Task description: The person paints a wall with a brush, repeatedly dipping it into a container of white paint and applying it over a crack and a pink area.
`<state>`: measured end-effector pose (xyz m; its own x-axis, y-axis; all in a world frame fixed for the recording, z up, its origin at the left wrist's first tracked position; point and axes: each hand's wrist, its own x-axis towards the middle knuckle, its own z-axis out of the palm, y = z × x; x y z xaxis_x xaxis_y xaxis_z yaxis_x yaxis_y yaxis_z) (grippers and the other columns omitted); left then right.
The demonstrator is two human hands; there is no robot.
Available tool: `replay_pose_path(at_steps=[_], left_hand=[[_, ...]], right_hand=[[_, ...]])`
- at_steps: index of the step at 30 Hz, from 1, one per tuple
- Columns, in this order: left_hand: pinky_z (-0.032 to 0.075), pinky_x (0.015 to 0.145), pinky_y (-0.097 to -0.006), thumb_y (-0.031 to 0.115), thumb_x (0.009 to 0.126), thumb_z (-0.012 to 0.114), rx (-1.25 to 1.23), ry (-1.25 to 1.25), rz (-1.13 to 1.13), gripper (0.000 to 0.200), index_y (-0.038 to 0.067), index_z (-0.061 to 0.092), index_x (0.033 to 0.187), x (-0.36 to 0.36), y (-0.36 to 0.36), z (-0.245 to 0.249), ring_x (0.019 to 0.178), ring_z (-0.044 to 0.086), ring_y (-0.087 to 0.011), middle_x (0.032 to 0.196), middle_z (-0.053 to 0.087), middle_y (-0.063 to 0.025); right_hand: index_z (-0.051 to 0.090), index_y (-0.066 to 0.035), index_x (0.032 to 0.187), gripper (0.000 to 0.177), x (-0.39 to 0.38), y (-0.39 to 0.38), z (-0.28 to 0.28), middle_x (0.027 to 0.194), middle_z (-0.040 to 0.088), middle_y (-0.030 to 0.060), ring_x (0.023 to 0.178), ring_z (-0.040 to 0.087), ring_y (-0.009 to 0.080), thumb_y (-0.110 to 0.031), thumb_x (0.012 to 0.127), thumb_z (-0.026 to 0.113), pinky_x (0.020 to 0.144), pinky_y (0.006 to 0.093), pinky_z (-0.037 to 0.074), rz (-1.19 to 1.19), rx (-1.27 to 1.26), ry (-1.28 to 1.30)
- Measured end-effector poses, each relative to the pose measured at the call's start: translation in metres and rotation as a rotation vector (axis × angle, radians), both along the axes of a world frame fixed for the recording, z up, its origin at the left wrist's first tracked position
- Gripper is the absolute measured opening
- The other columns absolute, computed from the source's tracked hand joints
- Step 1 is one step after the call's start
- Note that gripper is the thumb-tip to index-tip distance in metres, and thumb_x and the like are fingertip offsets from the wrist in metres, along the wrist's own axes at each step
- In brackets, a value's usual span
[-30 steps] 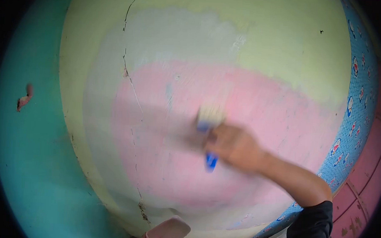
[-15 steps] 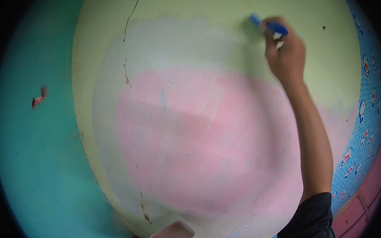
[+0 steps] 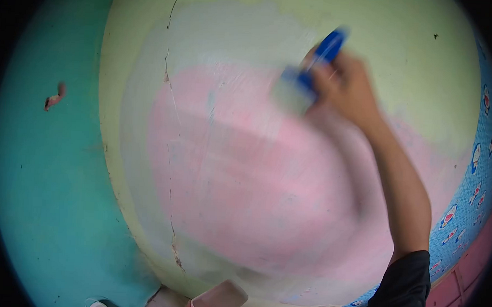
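My right hand (image 3: 342, 83) is closed round the blue handle of a brush (image 3: 328, 46), held up in front of the wall (image 3: 245, 181). The brush head, with pale bristles, points down and left near the upper edge of the wall's pink patch and is blurred by motion. Grey and yellow-green paint surrounds the pink. At the bottom centre is a pinkish tray-like container (image 3: 220, 299), cut off by the frame edge. My left hand does not show.
A teal wall (image 3: 47, 188) with a chipped spot stands at the left. Thin cracks run down the painted wall. Blue patterned covering (image 3: 476, 158) lines the right side, above pink panels (image 3: 454, 289). A small white object (image 3: 97, 306) lies at the bottom left.
My right hand has moved down and left with the brush, whose head now points down-left. The view has shifted, so the wall sits higher and more of the bottom left shows.
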<state>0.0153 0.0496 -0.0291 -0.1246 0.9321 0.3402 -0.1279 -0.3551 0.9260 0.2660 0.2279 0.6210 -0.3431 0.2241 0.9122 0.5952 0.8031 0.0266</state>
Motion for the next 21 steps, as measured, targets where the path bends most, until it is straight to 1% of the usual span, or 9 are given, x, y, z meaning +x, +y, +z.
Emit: replay_pose_path(at_steps=[1, 3, 4, 7, 10, 13, 16, 19, 21], left_hand=[[0.056, 0.094, -0.0435, 0.024, 0.066, 0.098, -0.061, -0.112, -0.067, 0.096, -0.001, 0.047, 0.143, 0.002, 0.000, 0.000, 0.111, 0.069, -0.0284, 0.132, 0.064, -0.0190], [0.057, 0.091, -0.0459, 0.028, 0.067, 0.098, 0.388, 0.255, 0.277, 0.103, -0.004, 0.039, 0.145, 0.006, 0.005, -0.005, 0.111, 0.068, -0.0332, 0.130, 0.062, -0.0225], [0.057, 0.090, -0.0471, 0.031, 0.068, 0.098, 0.614, 0.442, 0.450, 0.107, -0.006, 0.036, 0.146, 0.008, 0.009, -0.008, 0.111, 0.067, -0.0356, 0.129, 0.061, -0.0243], [0.058, 0.088, -0.0498, 0.035, 0.070, 0.097, 0.601, 0.372, 0.520, 0.114, -0.008, 0.027, 0.149, 0.015, 0.010, -0.021, 0.110, 0.066, -0.0413, 0.127, 0.058, -0.0276], [0.059, 0.088, -0.0498, 0.034, 0.069, 0.097, 0.594, 0.296, 0.433, 0.113, -0.007, 0.028, 0.148, 0.015, 0.014, -0.022, 0.110, 0.066, -0.0410, 0.129, 0.057, -0.0276], [0.059, 0.087, -0.0495, 0.034, 0.067, 0.099, 0.497, 0.436, 0.440, 0.114, -0.008, 0.030, 0.147, 0.017, 0.002, 0.015, 0.111, 0.066, -0.0399, 0.128, 0.058, -0.0275], [0.059, 0.087, -0.0493, 0.031, 0.067, 0.099, 0.568, 0.307, 0.366, 0.112, -0.009, 0.031, 0.147, 0.016, 0.011, 0.006, 0.112, 0.067, -0.0399, 0.128, 0.059, -0.0286], [0.059, 0.088, -0.0486, 0.026, 0.069, 0.097, 0.706, 0.370, 0.219, 0.105, -0.009, 0.034, 0.146, -0.004, 0.023, -0.002, 0.113, 0.067, -0.0399, 0.128, 0.060, -0.0293], [0.059, 0.089, -0.0487, 0.025, 0.070, 0.096, 0.751, 0.362, 0.190, 0.103, -0.009, 0.035, 0.145, -0.009, 0.026, -0.007, 0.113, 0.067, -0.0399, 0.129, 0.060, -0.0295]], right_hand=[[0.070, -0.004, 0.103, 0.018, 0.011, 0.011, 0.027, 0.086, 0.072, 0.0162, 0.076, 0.071, 0.0350, -0.018, 0.092, 0.068, 0.067, 0.0441, 0.055, 0.080, 0.310, 0.069], [0.070, -0.002, 0.111, 0.018, 0.010, -0.008, 0.056, 0.092, 0.075, 0.0095, 0.072, 0.068, 0.0171, -0.012, 0.096, 0.068, 0.068, 0.0310, 0.054, -0.051, 0.520, 0.226], [0.070, -0.003, 0.111, 0.017, 0.007, -0.009, 0.056, 0.095, 0.075, 0.0100, 0.073, 0.069, 0.0196, -0.011, 0.095, 0.068, 0.068, 0.0324, 0.055, -0.095, 0.621, 0.177], [0.067, -0.010, 0.109, 0.021, 0.004, 0.001, 0.047, 0.092, 0.071, 0.0147, 0.080, 0.071, 0.0329, -0.014, 0.089, 0.067, 0.066, 0.0439, 0.055, -0.233, 0.913, -0.110], [0.063, -0.016, 0.104, 0.020, -0.015, 0.010, -0.034, 0.094, 0.067, 0.0086, 0.080, 0.068, 0.0278, -0.017, 0.084, 0.065, 0.063, 0.0400, 0.057, -0.343, 0.854, -0.552], [0.065, -0.015, 0.106, 0.019, -0.039, -0.013, -0.120, 0.086, 0.067, 0.0098, 0.078, 0.068, 0.0283, -0.017, 0.087, 0.063, 0.066, 0.0398, 0.058, -0.082, 0.520, -0.875], [0.066, -0.011, 0.105, 0.017, -0.050, -0.024, -0.135, 0.085, 0.068, 0.0144, 0.077, 0.069, 0.0326, -0.015, 0.089, 0.062, 0.068, 0.0444, 0.057, 0.103, 0.059, -0.762], [0.068, -0.002, 0.105, 0.020, -0.037, 0.004, -0.053, 0.080, 0.068, 0.0223, 0.077, 0.069, 0.0366, -0.016, 0.093, 0.061, 0.069, 0.0497, 0.054, -0.099, 0.067, -0.510], [0.070, -0.001, 0.104, 0.022, -0.016, 0.010, 0.012, 0.079, 0.070, 0.0218, 0.069, 0.071, 0.0355, -0.021, 0.094, 0.066, 0.066, 0.0458, 0.056, 0.099, 0.193, 0.042]])
